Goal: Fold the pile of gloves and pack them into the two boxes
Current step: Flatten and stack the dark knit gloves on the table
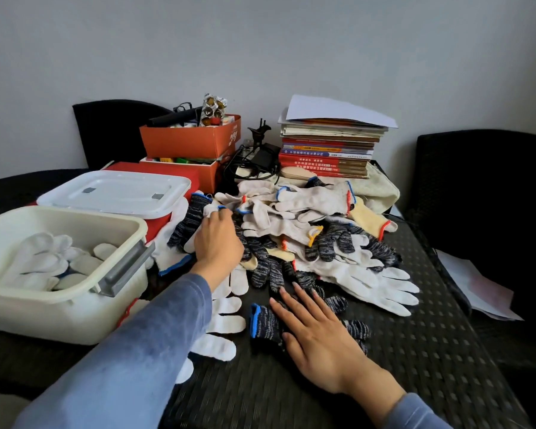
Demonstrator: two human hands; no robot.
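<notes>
Pile of gloves point(307, 236) lies mid-table, right of both boxes: knitted white, cream and dark speckled gloves, tangled, with cuffs edged blue, red or yellow. Open box point(59, 308), front left, is cream plastic with a grey handle and holds packed white gloves point(41, 258). Lidded box point(115, 193) stands behind it, white lid, red body mostly hidden.

Left hand point(218, 239) is at the pile's left edge, fingers curled round a white glove point(211, 209); fingertips hidden behind the knuckles. Right hand point(319, 332) lies flat, fingers spread, pressing a dark speckled glove point(266, 323) onto the woven black table point(415, 351); the palm covers the glove's middle.
</notes>
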